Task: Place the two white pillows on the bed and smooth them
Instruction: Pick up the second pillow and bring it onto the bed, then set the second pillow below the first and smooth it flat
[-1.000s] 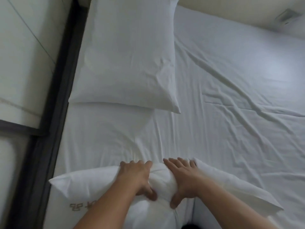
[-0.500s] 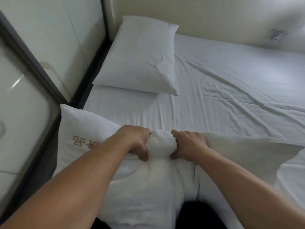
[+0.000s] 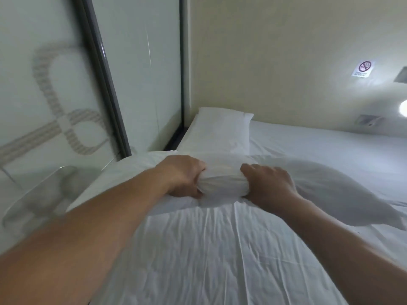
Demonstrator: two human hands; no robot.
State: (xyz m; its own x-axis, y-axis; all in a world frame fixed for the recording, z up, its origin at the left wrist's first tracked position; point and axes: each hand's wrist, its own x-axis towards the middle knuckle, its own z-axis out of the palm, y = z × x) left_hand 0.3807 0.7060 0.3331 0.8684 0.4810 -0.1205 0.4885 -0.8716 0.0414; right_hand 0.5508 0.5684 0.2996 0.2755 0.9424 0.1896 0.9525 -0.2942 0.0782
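Observation:
A white pillow (image 3: 209,249) fills the lower middle of the head view, lifted towards me. My left hand (image 3: 182,176) and my right hand (image 3: 266,183) both grip its far edge, bunching the fabric into a roll between them. Its right corner (image 3: 356,203) hangs blurred over the bed. A second white pillow (image 3: 220,130) lies flat at the far left corner of the white-sheeted bed (image 3: 330,150), against the wall.
A frosted glass partition (image 3: 55,106) with a dark frame (image 3: 105,84) runs along the bed's left side. A beige wall (image 3: 275,62) stands behind the bed, with a no-smoking sign (image 3: 363,68), a socket (image 3: 370,121) and a lit lamp (image 3: 404,108) at the right.
Both hands have raised the gripped pillow higher and towards the far pillow. The view has tilted up, so the wall and the sign now show.

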